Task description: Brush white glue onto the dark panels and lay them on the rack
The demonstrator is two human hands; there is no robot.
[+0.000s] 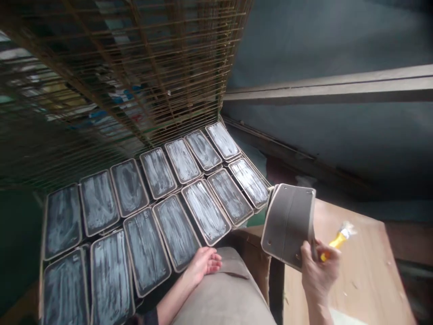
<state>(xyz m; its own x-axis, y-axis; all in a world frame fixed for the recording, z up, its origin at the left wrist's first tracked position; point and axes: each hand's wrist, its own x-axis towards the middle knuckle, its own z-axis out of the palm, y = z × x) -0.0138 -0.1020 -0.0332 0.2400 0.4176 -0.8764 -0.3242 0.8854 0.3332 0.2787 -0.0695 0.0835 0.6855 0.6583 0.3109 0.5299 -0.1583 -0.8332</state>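
Observation:
My right hand [319, 266] grips the lower edge of a dark grey rounded panel [289, 221] with a line down its middle and small holes near its corners. Another layer may lie behind it; I cannot tell. The same hand holds a yellow-handled paintbrush [338, 240], its pale bristles pointing up and away. My left hand [204, 263] holds nothing; its fingers are loosely bent and apart, over the lap beside the nearest coated panel [176, 232]. Several similar panels, streaked with white, lie in two rows, among them a bright one [206, 211].
A wire rack [189, 90] rises behind the rows of panels. At right stands a wooden tabletop [365, 271], with a cardboard box [252, 234] beside it. A grey wall [338, 122] with a pale horizontal rail [331, 85] is beyond.

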